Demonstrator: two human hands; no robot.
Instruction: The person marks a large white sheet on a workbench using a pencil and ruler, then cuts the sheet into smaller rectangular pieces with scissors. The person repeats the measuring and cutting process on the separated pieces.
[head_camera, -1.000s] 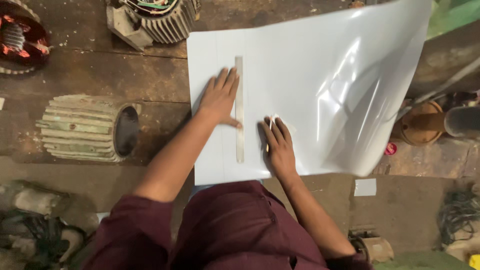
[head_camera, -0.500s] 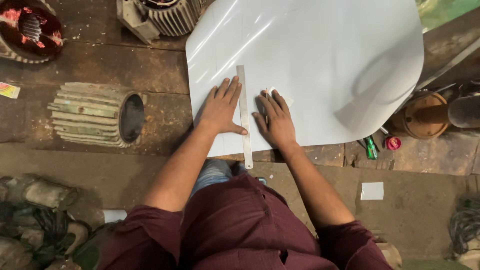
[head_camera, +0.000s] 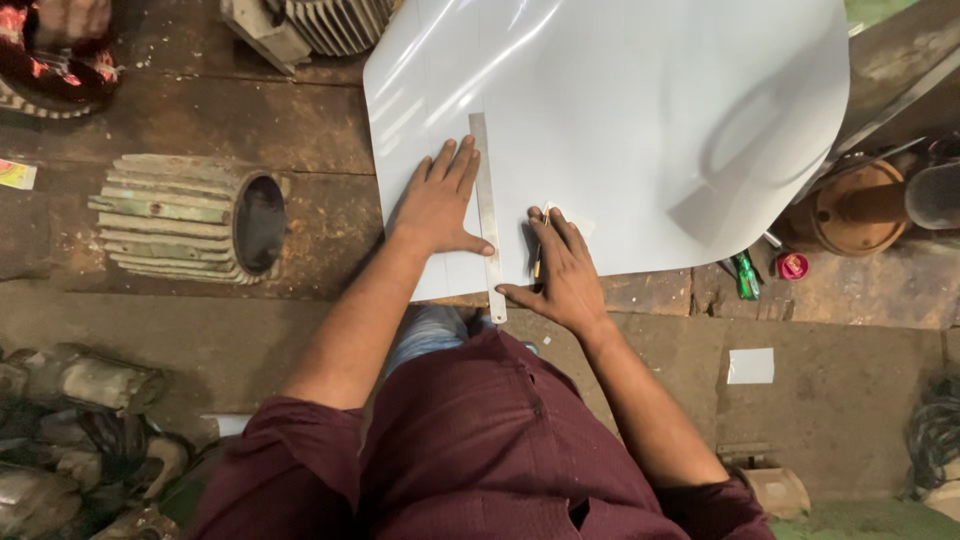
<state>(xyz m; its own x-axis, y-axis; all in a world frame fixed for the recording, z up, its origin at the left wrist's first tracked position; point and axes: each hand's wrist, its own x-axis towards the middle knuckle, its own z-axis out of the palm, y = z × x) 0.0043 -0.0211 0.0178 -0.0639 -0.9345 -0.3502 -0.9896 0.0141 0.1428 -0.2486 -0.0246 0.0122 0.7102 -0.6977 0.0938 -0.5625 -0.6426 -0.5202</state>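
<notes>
The left hand's grip lies flat and spread, pinning the long steel ruler on the large white glossy sheet; press evenly so it cannot slip. The right hand's grip, just right of the ruler, pinches a thin pencil-like marker. Far left lies a small yellow-green label; lower right, a white paper square.

Since a second ago, my right hand has slid up beside the steel ruler and now grips a thin pencil-like tool against the white sheet. My left hand has spread flatter along the ruler's left edge. The sheet's far corner has settled lower and flatter.
</notes>
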